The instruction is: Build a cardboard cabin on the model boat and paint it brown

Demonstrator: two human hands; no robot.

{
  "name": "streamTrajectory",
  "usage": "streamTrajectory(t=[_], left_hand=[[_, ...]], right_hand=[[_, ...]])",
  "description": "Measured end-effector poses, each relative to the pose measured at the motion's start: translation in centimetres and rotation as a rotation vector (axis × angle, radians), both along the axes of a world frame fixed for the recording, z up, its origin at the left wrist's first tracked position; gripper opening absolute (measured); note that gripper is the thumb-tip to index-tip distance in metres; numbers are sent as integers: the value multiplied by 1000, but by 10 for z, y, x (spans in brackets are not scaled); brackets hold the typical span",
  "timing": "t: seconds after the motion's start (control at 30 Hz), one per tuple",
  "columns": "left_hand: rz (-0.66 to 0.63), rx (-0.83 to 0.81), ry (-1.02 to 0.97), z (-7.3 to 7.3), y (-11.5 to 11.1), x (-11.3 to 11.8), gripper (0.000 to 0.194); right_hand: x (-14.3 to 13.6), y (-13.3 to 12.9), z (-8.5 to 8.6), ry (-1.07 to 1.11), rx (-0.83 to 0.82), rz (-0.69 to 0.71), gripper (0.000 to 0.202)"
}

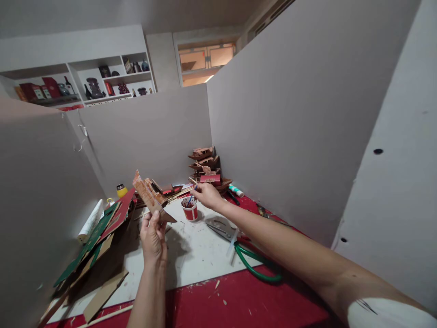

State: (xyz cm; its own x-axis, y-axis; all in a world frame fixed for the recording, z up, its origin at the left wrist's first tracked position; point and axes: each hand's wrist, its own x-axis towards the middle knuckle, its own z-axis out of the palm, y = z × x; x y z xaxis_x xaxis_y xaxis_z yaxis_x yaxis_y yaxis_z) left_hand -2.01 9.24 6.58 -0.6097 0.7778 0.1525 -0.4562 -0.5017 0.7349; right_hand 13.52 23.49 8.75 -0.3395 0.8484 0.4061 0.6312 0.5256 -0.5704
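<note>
My left hand (154, 232) grips a small brown model boat (150, 195) by its hull, raised above the white board and tilted on its side. My right hand (207, 196) pinches a thin blue-handled brush (190, 198), whose lower end dips into a red and white paper cup (190, 212). Dark liquid marks the inside of that cup. Large scissors (221, 231) with green handles lie open under my right forearm. Beyond my right hand, several similar model boats (205, 160) are stacked in the corner.
Cardboard sheets (99, 237), green, red and brown, lean in a pile at the left beside a white roll (91, 222). A yellow jar (121, 190) stands behind them. Grey partitions (150, 136) enclose the table. A red cloth (205, 305) covers the near edge; thin wooden sticks (179, 195) lie at the back.
</note>
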Motion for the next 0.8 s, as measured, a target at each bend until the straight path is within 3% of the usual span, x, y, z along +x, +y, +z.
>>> streamTrajectory(t=[0.27, 0.47, 0.6, 0.8], left_hand=[[26, -25, 22, 0, -1, 2, 32], [52, -93, 56, -3, 1, 4, 37], [51, -124, 78, -5, 1, 7, 38], [-23, -137, 159, -9, -2, 23, 41]], right_hand=[[12, -8, -11, 339, 58, -32, 26], [26, -14, -16, 739, 48, -7, 37], [45, -38, -8, 1031, 12, 6, 43], [56, -90, -6, 1306, -43, 139, 32]])
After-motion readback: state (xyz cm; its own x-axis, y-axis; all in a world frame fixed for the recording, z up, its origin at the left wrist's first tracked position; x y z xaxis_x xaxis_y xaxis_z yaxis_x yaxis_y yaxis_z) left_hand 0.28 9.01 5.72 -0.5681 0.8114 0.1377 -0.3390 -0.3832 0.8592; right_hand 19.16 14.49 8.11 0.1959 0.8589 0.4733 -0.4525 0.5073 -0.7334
